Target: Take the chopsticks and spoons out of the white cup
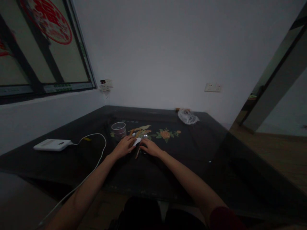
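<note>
My left hand [124, 146] rests low over the dark table, fingers bent, its thumb and fingertips at a white spoon [137, 141] that they seem to grip. Facing it, my right hand [152, 148] curls over the utensils; what lies under its fingers is mostly hidden. A shiny metal spoon [145, 136] shows just beyond the right fingertips, and another metal spoon [134, 134] beyond the left. Wooden chopsticks [135, 131] lie behind them. Between my hands a thin brownish stick-like handle [137, 154] points towards me. Left of these stands a clear cup-shaped holder [119, 128].
The glossy black table [187, 166] bears a painted flower and bird. A white power bank [52, 144] lies left, its white cable [105, 143] looping past my left arm. At the back right is a crumpled plastic bag [188, 117]. The wall holds a socket [213, 87].
</note>
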Motion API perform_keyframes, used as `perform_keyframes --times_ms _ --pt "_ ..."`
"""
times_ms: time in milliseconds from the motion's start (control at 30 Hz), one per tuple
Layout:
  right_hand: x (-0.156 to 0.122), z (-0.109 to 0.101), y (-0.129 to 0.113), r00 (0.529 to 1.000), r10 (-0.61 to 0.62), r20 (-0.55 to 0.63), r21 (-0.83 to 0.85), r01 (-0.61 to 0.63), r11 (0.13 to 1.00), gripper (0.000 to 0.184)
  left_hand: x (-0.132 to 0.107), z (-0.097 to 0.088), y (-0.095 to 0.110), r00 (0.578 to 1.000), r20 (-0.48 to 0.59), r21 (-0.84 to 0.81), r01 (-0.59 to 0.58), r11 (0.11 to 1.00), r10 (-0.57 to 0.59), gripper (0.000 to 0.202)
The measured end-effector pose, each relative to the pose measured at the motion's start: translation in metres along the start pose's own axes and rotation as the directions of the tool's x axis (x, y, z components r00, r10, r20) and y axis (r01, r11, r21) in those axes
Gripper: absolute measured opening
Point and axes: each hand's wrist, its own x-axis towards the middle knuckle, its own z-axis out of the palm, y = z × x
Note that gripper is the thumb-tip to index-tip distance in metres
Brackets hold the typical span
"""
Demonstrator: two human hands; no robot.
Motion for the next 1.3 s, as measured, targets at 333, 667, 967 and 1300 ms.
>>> perform_keyframes --times_ms 333,667,967,1300 --pt "0.017 0.008 0.01 0.989 0.117 -0.095 -0.005 -0.118 0.993 0.011 0.0 0.005 -0.005 0.998 -0.006 -0.104 0.066 0.992 -0.067 0.042" --pt "-0.008 0.006 -0.006 0.962 0.211 -0.174 -0.057 -0.224 0.973 0.025 -0.002 -0.013 0.009 0.951 0.01 -0.041 0.308 0.951 -0.308 0.033" --pt "-0.016 0.01 -0.026 0.98 0.181 -0.079 -0.213 -0.194 0.958 0.034 -0.001 -0.002 -0.001 0.965 0.035 -0.079 0.262 0.962 -0.26 0.032" --pt "-0.019 0.005 -0.024 0.985 0.169 -0.045 -0.178 -0.174 0.968 0.037 -0.001 0.002 -0.004 0.977 0.013 -0.126 0.211 0.969 -0.212 0.039"
